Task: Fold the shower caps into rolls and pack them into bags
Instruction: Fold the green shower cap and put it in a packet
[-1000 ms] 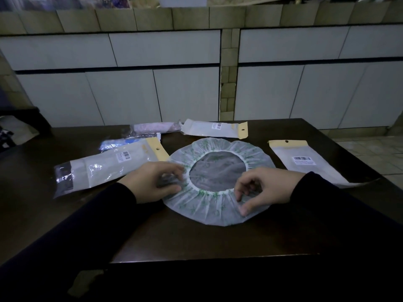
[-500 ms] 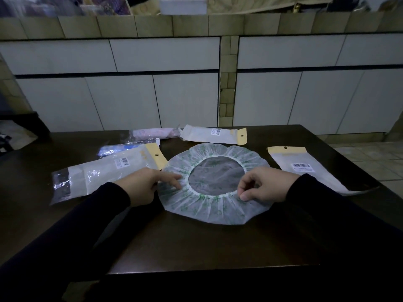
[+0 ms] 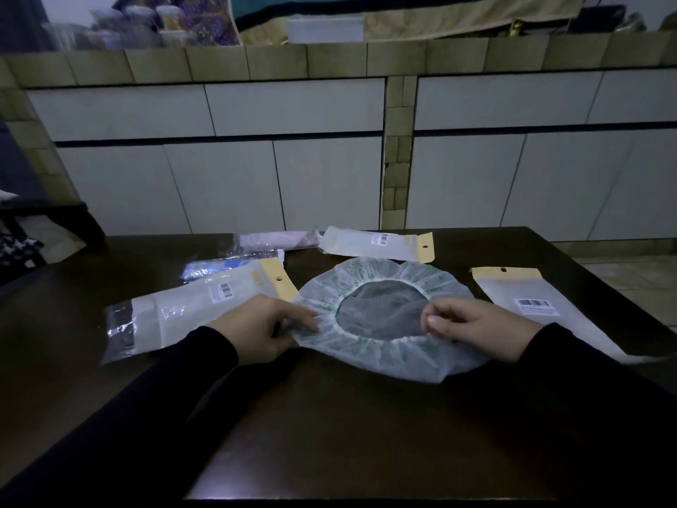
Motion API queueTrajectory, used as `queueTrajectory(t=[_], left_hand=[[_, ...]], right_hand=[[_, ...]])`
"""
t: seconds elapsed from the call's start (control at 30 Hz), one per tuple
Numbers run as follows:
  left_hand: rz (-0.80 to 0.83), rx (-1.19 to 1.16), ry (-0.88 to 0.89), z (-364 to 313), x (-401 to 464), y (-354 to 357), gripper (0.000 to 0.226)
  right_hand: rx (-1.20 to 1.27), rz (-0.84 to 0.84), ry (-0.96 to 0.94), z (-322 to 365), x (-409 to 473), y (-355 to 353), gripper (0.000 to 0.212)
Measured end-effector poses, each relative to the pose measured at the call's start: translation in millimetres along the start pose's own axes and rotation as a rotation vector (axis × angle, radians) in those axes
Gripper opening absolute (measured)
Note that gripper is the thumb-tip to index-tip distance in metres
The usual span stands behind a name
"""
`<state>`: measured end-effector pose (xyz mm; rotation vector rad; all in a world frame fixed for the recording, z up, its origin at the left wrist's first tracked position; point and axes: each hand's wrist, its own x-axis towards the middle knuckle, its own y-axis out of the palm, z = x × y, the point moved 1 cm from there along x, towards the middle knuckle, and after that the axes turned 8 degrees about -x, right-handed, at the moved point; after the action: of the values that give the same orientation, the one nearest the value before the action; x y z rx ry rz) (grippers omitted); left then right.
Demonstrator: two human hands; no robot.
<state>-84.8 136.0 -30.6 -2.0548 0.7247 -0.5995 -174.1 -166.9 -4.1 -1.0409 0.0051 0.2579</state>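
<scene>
One shower cap (image 3: 370, 287) lies spread flat on the dark table (image 3: 329, 416), opening up, between my two hands. White plastic with a green print; elastic ring roughly centred. My left hand (image 3: 262, 326) sits at the cap's left edge, fingers curled, thumb and fingertips pinching the ruffled rim just outside the elastic. My right hand (image 3: 480, 330) sits at the right side of the ring, fingers curled over the elastic and pinching it; the near right part of the rim runs under this hand. Both sleeves are black.

Four bags lie around the cap. Large bag (image 3: 190, 309) with a yellow header and barcode: just left of my left hand, its header corner touching or nearly touching the cap's rim. Second bag (image 3: 377, 243): beyond the cap, near the table's far edge. Third bag (image 3: 527, 302): right of the cap, passing behind my right wrist. Clear packet (image 3: 219, 267) with blue contents: behind the large bag. Pinkish packet (image 3: 274, 240): further back.
</scene>
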Motion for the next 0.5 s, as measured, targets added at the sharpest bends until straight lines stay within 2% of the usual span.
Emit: queueTrajectory(t=[0.07,0.13,0.2,0.27,0.33,0.37,0.43,0.5], left_hand=[[0.018,0.070,0.004,-1.2,1.3,-1.3,0.038],[0.025,0.129,0.008,-4.4,2.6,-4.7,0.046],[0.037,0.185,0.008,-5.1,6.2,-7.4,0.048],[0.061,0.261,0.027,-7.0,11.2,-10.4,0.040],[0.027,0.259,0.047,-6.7,15.0,-12.1,0.023],[-0.018,0.229,0.054,-6.6,15.9,-11.7,0.028],[-0.133,0.141,0.083,-1.4,16.9,-6.9,0.053],[-0.227,0.058,0.096,0.5,15.8,-0.4,0.051]], right_hand=[[0.053,0.032,-0.011,3.1,-7.6,0.7,0.040],[-0.058,0.106,-0.038,1.5,-13.6,3.9,0.054],[-0.216,0.171,-0.065,-1.8,-18.2,8.4,0.052],[-0.261,0.155,-0.084,-7.5,-19.1,8.6,0.040],[-0.175,0.079,-0.093,-13.9,-17.0,5.7,0.022],[-0.100,0.017,-0.087,-15.4,-16.0,4.1,0.013],[0.035,-0.167,-0.030,-17.6,-14.0,3.2,0.021],[0.151,-0.350,0.050,-19.8,-10.4,6.5,0.038]])
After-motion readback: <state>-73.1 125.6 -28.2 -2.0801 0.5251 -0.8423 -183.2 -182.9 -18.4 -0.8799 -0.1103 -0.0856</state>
